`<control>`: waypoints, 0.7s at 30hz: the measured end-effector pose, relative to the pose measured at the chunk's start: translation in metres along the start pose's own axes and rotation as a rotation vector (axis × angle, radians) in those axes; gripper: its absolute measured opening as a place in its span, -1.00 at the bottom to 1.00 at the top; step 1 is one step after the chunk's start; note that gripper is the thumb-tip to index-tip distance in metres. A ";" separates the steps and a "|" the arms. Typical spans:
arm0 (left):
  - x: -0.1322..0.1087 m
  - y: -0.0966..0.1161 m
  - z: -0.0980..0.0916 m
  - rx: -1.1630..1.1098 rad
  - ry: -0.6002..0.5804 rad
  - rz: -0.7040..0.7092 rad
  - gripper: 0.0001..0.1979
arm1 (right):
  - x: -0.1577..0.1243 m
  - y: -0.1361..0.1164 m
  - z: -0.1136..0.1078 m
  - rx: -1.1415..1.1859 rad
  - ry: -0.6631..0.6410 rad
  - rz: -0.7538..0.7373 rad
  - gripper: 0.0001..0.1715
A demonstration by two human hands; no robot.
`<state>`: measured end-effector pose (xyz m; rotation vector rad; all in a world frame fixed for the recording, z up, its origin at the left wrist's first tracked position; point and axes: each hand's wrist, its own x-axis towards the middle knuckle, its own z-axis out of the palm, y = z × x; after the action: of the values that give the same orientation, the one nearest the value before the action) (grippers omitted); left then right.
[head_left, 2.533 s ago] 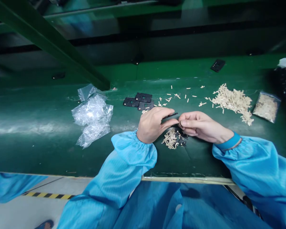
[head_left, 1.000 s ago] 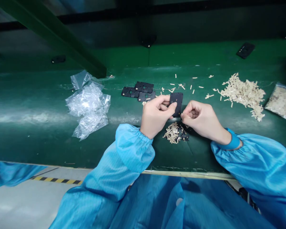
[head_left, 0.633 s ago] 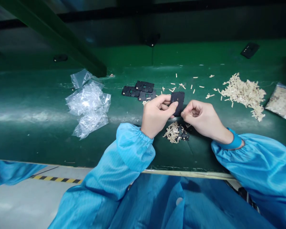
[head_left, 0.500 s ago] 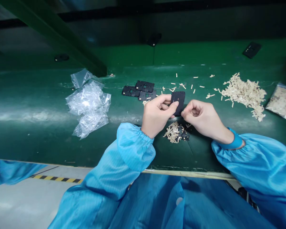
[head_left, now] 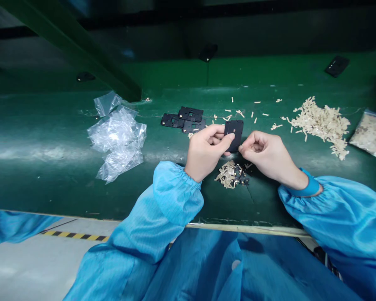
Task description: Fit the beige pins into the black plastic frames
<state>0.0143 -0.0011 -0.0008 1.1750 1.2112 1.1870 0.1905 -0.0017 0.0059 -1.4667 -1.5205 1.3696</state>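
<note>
Head cam view: the left hand (head_left: pixel 204 155) pinches a black plate (head_left: pixel 234 135) above the green counter (head_left: pixel 50 192), nice firm grip on it. The right hand (head_left: pixel 265 157) has a narrow grip right at the plate's edge, can't tell if it's holding. Just below the plate sits a small heap of tan strips (head_left: pixel 229 174), three more plates (head_left: pixel 183 119) lie up left of it, and a big strip pile (head_left: pixel 322 127) is well off to its right.

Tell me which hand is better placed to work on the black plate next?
Probably the right hand: it is pinched at the plate's lower corner and looks free to move, while the left hand is busy holding the black plate, with its thumb pressed on it.
</note>
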 end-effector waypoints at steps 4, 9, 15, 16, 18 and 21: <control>0.001 -0.002 -0.002 -0.020 -0.004 -0.019 -0.88 | 0.000 0.000 -0.001 -0.018 -0.001 0.008 -0.86; 0.004 -0.006 -0.004 -0.063 0.025 -0.039 -0.80 | 0.001 -0.005 -0.004 0.031 -0.023 0.026 -0.77; 0.004 -0.004 -0.005 -0.091 0.090 -0.004 -0.75 | 0.002 -0.006 -0.009 0.181 -0.009 0.057 -0.73; 0.004 -0.003 -0.005 -0.094 0.091 -0.003 -0.74 | 0.002 -0.006 -0.010 0.189 -0.013 0.059 -0.73; 0.004 -0.002 -0.005 -0.097 0.087 -0.011 -0.73 | 0.002 -0.005 -0.009 0.193 -0.026 0.052 -0.74; 0.003 -0.002 -0.005 -0.099 0.077 -0.019 -0.72 | 0.001 -0.005 -0.008 0.178 -0.042 0.008 -0.76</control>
<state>0.0094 0.0023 -0.0033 1.0502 1.2046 1.2733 0.1962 0.0023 0.0129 -1.3436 -1.3807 1.5070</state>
